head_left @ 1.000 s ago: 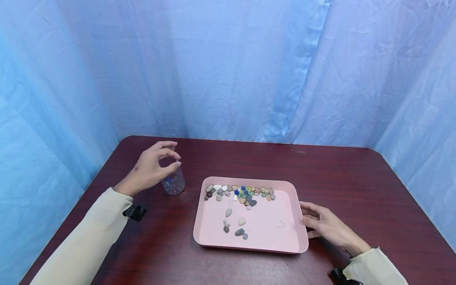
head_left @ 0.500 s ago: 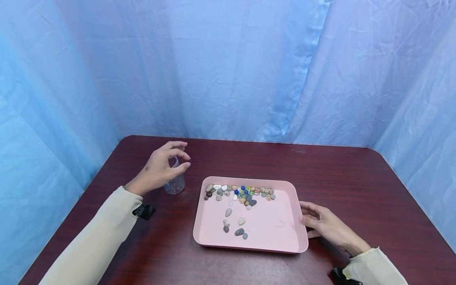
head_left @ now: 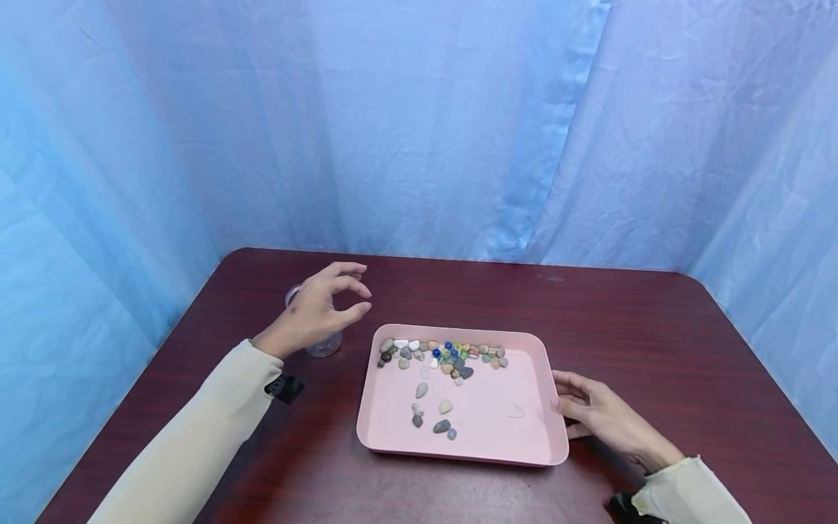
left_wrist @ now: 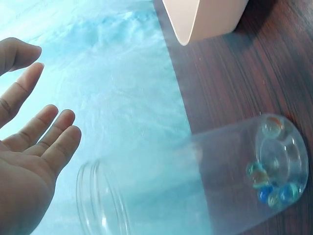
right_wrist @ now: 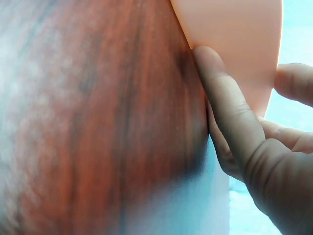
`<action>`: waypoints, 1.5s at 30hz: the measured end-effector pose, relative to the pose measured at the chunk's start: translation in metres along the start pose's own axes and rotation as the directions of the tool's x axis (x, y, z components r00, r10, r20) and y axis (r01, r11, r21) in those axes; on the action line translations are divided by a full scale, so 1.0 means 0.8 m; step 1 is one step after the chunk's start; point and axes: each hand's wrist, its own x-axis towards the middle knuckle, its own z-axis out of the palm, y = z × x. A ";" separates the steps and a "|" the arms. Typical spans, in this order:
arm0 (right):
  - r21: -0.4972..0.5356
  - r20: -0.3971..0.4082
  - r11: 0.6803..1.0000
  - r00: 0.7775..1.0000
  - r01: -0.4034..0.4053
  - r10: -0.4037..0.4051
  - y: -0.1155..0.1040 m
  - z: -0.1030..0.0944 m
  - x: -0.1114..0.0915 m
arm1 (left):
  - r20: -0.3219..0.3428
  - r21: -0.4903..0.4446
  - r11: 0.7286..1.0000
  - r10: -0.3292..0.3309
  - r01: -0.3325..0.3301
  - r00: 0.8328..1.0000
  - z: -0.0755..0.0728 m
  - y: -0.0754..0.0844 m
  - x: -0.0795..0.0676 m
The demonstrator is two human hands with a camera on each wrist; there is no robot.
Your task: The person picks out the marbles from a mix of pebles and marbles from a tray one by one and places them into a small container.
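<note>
My left hand (head_left: 317,313) hovers over the table, fingers loosely bent and thumb apart from them, holding nothing. Behind it in the head view stands a clear plastic jar (head_left: 325,345), upright, partly hidden by the hand. The left wrist view shows several glass marbles (left_wrist: 274,193) at the jar's bottom and its mouth uncovered. A pink tray (head_left: 491,440) lies right of the jar, with several pebbles (head_left: 441,426) and blue and green marbles (head_left: 436,353) in it. My right hand (head_left: 605,415) touches the tray's right wall, its fingers resting against the outside.
The dark wood table (head_left: 622,313) carries the jar and the tray. Its far edge meets a light blue curtain (head_left: 419,131), which hangs around the back and sides. A thin thread-like mark (head_left: 516,413) shows on the tray floor's right side.
My left hand has moved to the right, away from above the jar's mouth, and the jar stays where it stands. My right hand has stayed at the tray's right side.
</note>
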 end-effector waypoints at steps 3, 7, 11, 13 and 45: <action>-0.002 0.001 1.000 1.000 0.004 -0.004 0.001 0.000 0.000 | 0.014 -0.027 1.000 0.007 -0.007 1.000 0.007 0.002 0.002; -0.002 0.000 1.000 1.000 0.008 -0.008 0.001 0.000 -0.001 | 0.028 -0.033 0.999 0.010 -0.010 1.000 0.017 0.006 0.004; 0.002 -0.003 1.000 1.000 0.007 -0.007 0.001 0.000 -0.001 | 0.038 -0.033 0.999 0.019 -0.018 0.999 0.026 0.009 0.006; 0.005 -0.003 1.000 1.000 0.007 -0.007 0.001 0.000 -0.001 | 0.047 -0.033 0.999 0.018 -0.017 0.999 0.032 0.010 0.007; 0.021 -0.013 1.000 1.000 0.011 -0.011 0.003 0.000 0.001 | 0.282 -0.039 0.995 -0.076 0.091 0.956 0.107 0.010 0.011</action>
